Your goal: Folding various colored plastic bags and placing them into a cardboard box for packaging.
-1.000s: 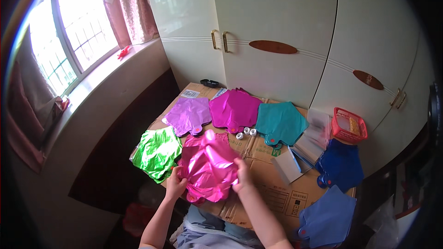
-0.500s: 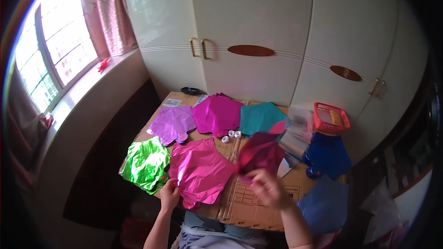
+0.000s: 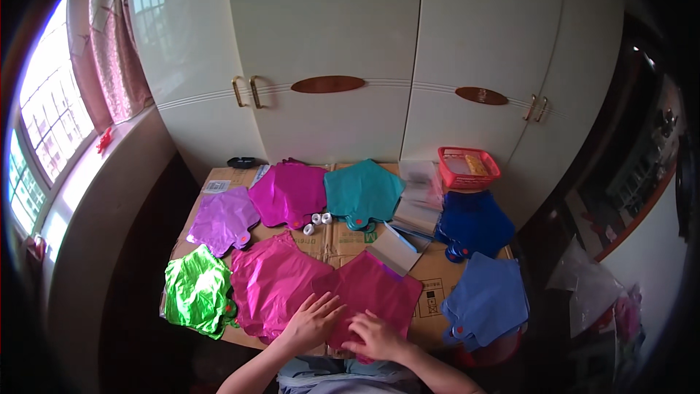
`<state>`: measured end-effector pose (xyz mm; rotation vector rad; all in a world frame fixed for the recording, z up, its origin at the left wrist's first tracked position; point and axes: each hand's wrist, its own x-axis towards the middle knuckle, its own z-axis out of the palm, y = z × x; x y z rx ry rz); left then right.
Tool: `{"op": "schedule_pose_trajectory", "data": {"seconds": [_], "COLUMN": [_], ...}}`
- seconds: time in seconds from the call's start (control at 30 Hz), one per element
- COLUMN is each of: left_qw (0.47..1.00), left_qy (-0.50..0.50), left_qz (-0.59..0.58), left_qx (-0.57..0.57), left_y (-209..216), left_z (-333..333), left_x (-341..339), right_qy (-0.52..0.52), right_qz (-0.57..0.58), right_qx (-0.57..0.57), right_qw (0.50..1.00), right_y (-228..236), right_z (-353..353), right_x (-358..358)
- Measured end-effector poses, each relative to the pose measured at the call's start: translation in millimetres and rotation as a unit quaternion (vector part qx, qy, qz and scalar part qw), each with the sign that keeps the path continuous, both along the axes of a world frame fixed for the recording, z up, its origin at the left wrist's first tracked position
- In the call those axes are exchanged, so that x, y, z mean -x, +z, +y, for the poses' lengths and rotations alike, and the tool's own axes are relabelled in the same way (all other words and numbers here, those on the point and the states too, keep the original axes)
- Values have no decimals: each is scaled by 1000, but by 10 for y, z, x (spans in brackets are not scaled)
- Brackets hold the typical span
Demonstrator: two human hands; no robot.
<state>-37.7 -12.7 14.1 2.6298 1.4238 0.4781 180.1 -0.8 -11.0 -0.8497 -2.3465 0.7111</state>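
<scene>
Two flat star-shaped foil balloons lie side by side at the near edge of the cardboard (image 3: 335, 237). The left one is a bright pink foil balloon (image 3: 266, 277); its neighbour is a darker pink foil balloon (image 3: 386, 284), overlapping it slightly. My left hand (image 3: 315, 321) rests with fingers stretched out where the two meet. Over the darker one's lower part is my right hand (image 3: 375, 335), fingers apart and slightly bent, gripping nothing. Left of these is a shiny green foil balloon pile (image 3: 197, 288).
Further flat foil stacks surround them: lilac (image 3: 222, 219), magenta (image 3: 288, 193), teal (image 3: 364, 190), dark blue (image 3: 477, 222) and light blue (image 3: 488, 299). Small white rolls (image 3: 309, 229), a grey card (image 3: 394, 252) with a blue pen (image 3: 401, 236), and a red basket (image 3: 467, 181) lie between and behind.
The darker pink balloon, held up in my right hand before, now lies flat right of the bright pink one. My left hand has left that one's lower edge and moved right. The view has turned right.
</scene>
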Motion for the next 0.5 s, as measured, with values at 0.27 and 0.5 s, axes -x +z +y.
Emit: {"op": "schedule_pose_trajectory", "data": {"seconds": [0.27,0.5], "left_qw": [996,995], "left_qy": [13,22], "left_qz": [88,94], "left_qx": [-15,-20], "left_y": [-249,-284], "left_z": [39,50], "left_x": [-188,-345], "right_qy": [-235,-306], "right_qz": [-188,-210], "right_qx": [-245,-265], "right_qw": [922,890], "right_y": [-63,-277], "right_z": [1209,1576], "right_x": [-378,-497]}}
